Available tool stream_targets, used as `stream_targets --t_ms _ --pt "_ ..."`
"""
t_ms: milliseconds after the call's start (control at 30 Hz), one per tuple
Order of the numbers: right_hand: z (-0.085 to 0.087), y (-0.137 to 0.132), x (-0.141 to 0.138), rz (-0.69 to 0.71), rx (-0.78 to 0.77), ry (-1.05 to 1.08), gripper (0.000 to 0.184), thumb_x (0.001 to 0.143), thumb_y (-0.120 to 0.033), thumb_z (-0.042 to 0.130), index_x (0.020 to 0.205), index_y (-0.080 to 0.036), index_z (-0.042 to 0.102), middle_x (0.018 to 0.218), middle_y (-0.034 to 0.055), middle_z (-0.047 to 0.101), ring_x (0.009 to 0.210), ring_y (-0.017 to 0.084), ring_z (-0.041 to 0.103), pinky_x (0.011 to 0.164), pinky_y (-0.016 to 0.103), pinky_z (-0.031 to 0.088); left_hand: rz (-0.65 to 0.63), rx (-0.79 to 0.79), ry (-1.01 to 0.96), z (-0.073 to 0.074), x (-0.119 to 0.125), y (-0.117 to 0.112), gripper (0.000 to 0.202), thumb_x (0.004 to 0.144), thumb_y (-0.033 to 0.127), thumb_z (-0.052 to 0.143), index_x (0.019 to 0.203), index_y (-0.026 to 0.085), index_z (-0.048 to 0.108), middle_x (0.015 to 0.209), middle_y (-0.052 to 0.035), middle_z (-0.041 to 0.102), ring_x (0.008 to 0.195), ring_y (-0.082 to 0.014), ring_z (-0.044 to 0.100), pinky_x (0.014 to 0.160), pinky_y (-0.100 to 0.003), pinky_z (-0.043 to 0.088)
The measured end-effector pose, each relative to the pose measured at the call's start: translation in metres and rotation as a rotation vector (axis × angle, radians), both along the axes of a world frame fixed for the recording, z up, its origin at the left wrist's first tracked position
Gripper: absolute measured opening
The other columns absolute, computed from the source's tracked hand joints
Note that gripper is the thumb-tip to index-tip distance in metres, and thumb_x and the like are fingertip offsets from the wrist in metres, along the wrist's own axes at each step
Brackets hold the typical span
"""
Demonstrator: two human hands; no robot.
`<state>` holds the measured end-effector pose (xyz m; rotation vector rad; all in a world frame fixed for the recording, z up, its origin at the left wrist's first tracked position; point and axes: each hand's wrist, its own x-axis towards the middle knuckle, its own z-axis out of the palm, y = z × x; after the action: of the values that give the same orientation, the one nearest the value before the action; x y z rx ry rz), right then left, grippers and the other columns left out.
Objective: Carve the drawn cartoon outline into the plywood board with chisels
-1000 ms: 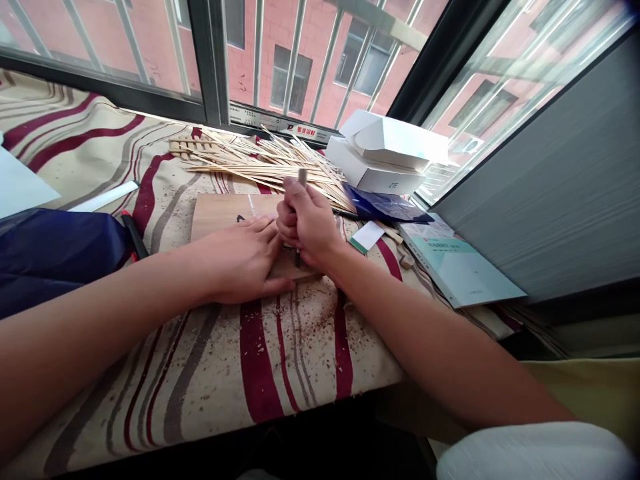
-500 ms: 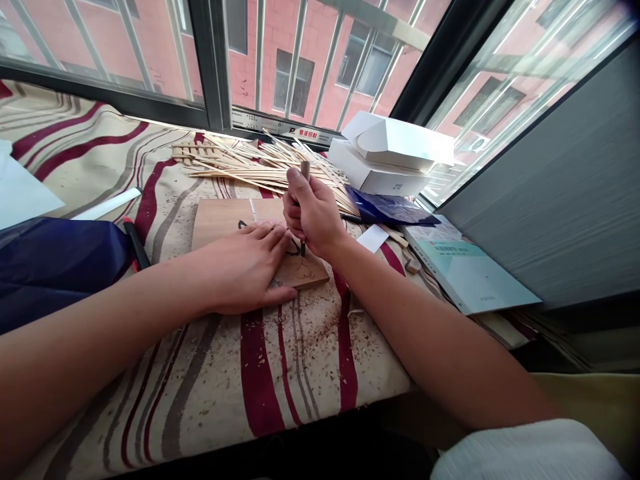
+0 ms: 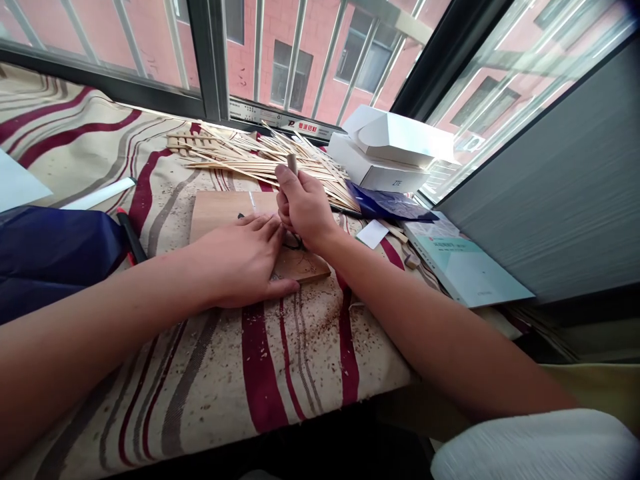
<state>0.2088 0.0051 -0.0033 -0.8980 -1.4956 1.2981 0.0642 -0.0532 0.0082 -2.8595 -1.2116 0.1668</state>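
Note:
A thin wooden board (image 3: 220, 205) with dark carved marks lies on the striped cloth (image 3: 210, 373). My left hand (image 3: 240, 257) rests flat on the board, fingers stretched out, pressing it down. My right hand (image 3: 303, 210) is a fist wrapped round a carving tool (image 3: 291, 162), whose wooden handle end sticks up above the thumb. The tool's tip meets the board just right of my left fingertips and is mostly hidden by the hand.
A heap of thin wooden strips (image 3: 265, 163) lies behind the board by the window. White boxes (image 3: 390, 150), dark blue paper (image 3: 390, 205) and a teal book (image 3: 463, 263) sit to the right. A dark blue sheet (image 3: 50, 250) and a red-black pen (image 3: 131, 235) lie left. Shavings dot the cloth.
My right hand lifted slightly with the tool half a second ago and has now come back down to the board. My left hand has stayed flat in place.

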Motion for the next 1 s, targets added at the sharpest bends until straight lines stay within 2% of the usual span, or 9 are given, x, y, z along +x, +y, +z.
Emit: stream_targets --t_ms 133,300,333,467,633,700,767,833,1000 --pt "0.006 -0.011 0.002 0.05 -0.109 0.066 0.047 0.105 -0.059 0.058 0.079 -0.028 0.034 0.056 -0.0109 0.026 0.043 0.007 0.02 0.038 0.023 0.016 0.03 -0.019 -0.012 0.003 0.0 -0.002 0.102 0.096 0.082 0.043 0.156 0.0 0.053 0.16 -0.0296 0.053 0.151 -0.045 0.048 0.127 -0.049 0.032" --pt "0.006 -0.011 0.002 -0.221 -0.093 0.193 0.048 0.105 -0.056 0.059 0.078 -0.027 0.032 0.053 -0.0113 0.027 0.042 0.007 0.019 0.038 0.023 0.013 0.022 0.024 0.028 0.003 0.002 -0.004 0.107 0.098 0.08 0.046 0.163 -0.006 0.04 0.166 -0.0311 0.045 0.156 -0.0449 0.041 0.13 -0.047 0.026" --pt "0.006 -0.011 0.003 -0.212 -0.107 0.199 0.047 0.105 -0.055 0.059 0.079 -0.027 0.033 0.053 -0.0116 0.027 0.042 0.007 0.019 0.038 0.023 0.012 0.022 0.024 0.035 0.003 0.002 -0.004 0.107 0.099 0.079 0.046 0.163 -0.007 0.039 0.167 -0.0315 0.044 0.156 -0.0448 0.04 0.13 -0.047 0.025" --pt "0.006 -0.012 0.005 -0.027 -0.192 0.197 0.047 0.103 -0.058 0.061 0.078 -0.028 0.034 0.051 -0.0125 0.025 0.042 0.007 0.015 0.039 0.024 0.012 0.043 -0.018 0.06 0.004 0.002 -0.004 0.106 0.099 0.079 0.047 0.162 -0.007 0.042 0.169 -0.0321 0.04 0.158 -0.0462 0.038 0.131 -0.049 0.024" --pt "0.003 -0.015 0.003 -0.299 -0.075 0.302 0.049 0.098 -0.06 0.066 0.078 -0.028 0.035 0.05 -0.0121 0.027 0.043 0.008 0.017 0.04 0.027 0.01 0.043 -0.001 0.071 0.007 0.004 -0.006 0.108 0.1 0.078 0.047 0.165 -0.008 0.034 0.171 -0.0322 0.036 0.157 -0.0467 0.038 0.13 -0.049 0.027" --pt "0.004 -0.016 0.002 -0.224 -0.074 0.283 0.052 0.097 -0.063 0.068 0.078 -0.028 0.035 0.051 -0.0117 0.03 0.042 0.007 0.02 0.04 0.026 0.012 0.047 0.005 0.085 0.007 0.004 -0.006 0.107 0.1 0.078 0.044 0.163 -0.008 0.038 0.166 -0.0331 0.043 0.155 -0.0456 0.043 0.128 -0.049 0.03" --pt "0.006 -0.017 0.002 -0.059 -0.137 0.241 0.055 0.096 -0.066 0.068 0.077 -0.028 0.033 0.051 -0.0123 0.03 0.042 0.007 0.019 0.04 0.025 0.013 0.044 0.005 0.095 0.008 0.005 -0.006 0.105 0.1 0.079 0.041 0.16 -0.007 0.044 0.162 -0.0335 0.049 0.152 -0.0447 0.047 0.126 -0.049 0.033" --pt "0.009 -0.016 0.003 0.011 -0.199 0.238 0.055 0.099 -0.065 0.065 0.076 -0.028 0.031 0.05 -0.0135 0.027 0.041 0.006 0.016 0.039 0.023 0.013 0.029 0.008 0.085 0.007 0.004 -0.006 0.105 0.1 0.08 0.042 0.16 -0.007 0.045 0.163 -0.0336 0.047 0.153 -0.0448 0.046 0.127 -0.049 0.033" --pt "0.012 -0.014 0.002 -0.181 -0.258 0.348 0.051 0.107 -0.055 0.058 0.076 -0.028 0.028 0.048 -0.0144 0.025 0.04 0.006 0.013 0.038 0.021 0.011 0.0 0.033 0.051 0.003 0.0 -0.004 0.108 0.101 0.079 0.04 0.163 -0.009 0.038 0.169 -0.0348 0.038 0.158 -0.0461 0.038 0.129 -0.051 0.029"
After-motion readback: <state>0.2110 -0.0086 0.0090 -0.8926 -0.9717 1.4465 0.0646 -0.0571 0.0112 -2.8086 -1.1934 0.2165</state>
